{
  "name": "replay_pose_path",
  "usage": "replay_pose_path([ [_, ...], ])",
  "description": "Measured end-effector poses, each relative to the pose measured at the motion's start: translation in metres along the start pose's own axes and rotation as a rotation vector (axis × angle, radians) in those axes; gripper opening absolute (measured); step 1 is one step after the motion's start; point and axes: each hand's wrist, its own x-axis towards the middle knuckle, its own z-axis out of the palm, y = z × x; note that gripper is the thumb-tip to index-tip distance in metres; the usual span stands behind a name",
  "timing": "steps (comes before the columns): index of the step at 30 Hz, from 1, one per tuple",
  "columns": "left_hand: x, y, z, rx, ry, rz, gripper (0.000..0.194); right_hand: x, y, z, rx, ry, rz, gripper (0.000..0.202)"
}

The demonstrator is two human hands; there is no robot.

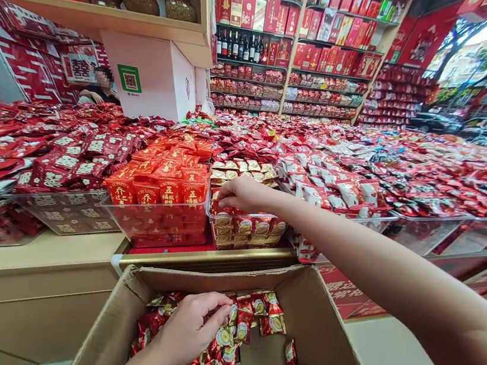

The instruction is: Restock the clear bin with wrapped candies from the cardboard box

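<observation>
My left hand is inside an open cardboard box, over loose red-and-gold wrapped candies. Its thumb and index finger are closed at a small wrapped candy; the other fingers are partly hidden. My right hand reaches over a clear plastic bin holding rows of the same red-and-gold candies. Those fingers curl downward and closed at the bin's left side, near a red wrapper. What they grip, if anything, is hidden.
Left of the bin stands a clear container of orange-red packets; to its right are white-and-red packets. A gold counter edge runs between box and bins. A white pillar and stocked shelves rise behind.
</observation>
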Motion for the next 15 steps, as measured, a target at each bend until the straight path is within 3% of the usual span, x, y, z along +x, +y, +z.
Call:
replay_pose_path([
  [11,0.001,-0.003,0.0,0.054,-0.014,0.021,0.022,0.001,0.005,0.009,0.01,0.013,0.009,0.016],
  [13,0.002,-0.005,-0.001,0.07,0.007,0.017,0.022,-0.002,0.004,0.008,-0.011,0.067,-0.005,0.018],
  [15,0.003,-0.009,-0.003,0.08,0.027,0.008,0.022,-0.011,-0.002,0.005,-0.051,0.219,-0.043,0.02],
])
